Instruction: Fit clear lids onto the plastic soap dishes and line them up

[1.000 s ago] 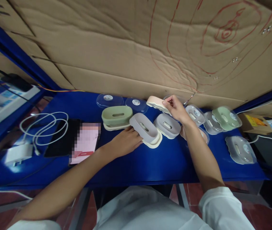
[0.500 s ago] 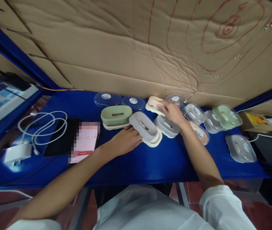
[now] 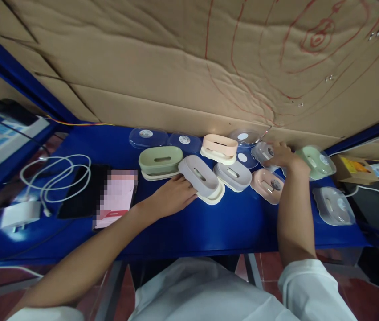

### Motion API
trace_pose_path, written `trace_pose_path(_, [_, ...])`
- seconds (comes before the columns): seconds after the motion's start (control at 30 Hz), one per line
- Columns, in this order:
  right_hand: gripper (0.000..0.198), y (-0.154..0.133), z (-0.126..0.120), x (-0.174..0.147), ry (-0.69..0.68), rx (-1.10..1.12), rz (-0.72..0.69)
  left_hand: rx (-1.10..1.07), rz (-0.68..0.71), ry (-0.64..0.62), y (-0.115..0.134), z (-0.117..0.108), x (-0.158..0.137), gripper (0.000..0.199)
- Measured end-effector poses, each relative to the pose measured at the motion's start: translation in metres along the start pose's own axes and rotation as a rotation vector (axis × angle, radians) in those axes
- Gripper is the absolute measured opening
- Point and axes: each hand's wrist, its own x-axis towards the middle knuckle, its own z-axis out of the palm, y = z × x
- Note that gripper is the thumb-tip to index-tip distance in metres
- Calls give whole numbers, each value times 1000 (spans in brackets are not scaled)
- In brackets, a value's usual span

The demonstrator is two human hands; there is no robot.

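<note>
Head view: for a clock I take the tilted grey slotted dish [image 3: 198, 175] as the centre, with twelve o'clock toward the cardboard panel [image 3: 162, 71]. The two hands are well apart. The left hand [image 3: 175, 195] is at eight o'clock, with its fingers at the edge of this dish, partly hidden under it. It seems to steady the dish, because the dish rests aslant over a cream tray [image 3: 213, 199]. How firmly the fingers hold, I cannot tell. The right hand [image 3: 283, 157] is between two and three o'clock, over the lidded grey dish [image 3: 262, 153]. Its fingertips are blurred, so whether they grip or only touch, I also cannot tell.

At ten o'clock the green dish [image 3: 175, 156] sits on a pale base, and at one o'clock the peach dish [image 3: 209, 145] sits on another. Each is level and upright, probably because the base supports it. A second grey dish [image 3: 244, 177] is at three o'clock. Two clear lids [image 3: 157, 138] lie toward ten and eleven o'clock, near the panel; perhaps this place keeps them out of the way of the hands.

The containers at the far right wear transparent covers, so their insides can be seen. Under the cover of the pink dish [image 3: 259, 183], past three o'clock, and of the outermost grey dish [image 3: 325, 214], nearer to four, a pale strip shows at the middle; what it is, I cannot say surely.
</note>
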Motion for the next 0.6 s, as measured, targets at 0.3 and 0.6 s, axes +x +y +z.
trace_pose_path(0.3, [51, -4, -33, -15, 154, 63, -11, 14, -9, -32, 0, -1, 0, 25])
trace_pose_path(0.6, [26, -45, 14, 0, -109, -62, -58, 11, 2, -1, -1, 0, -1, 22])
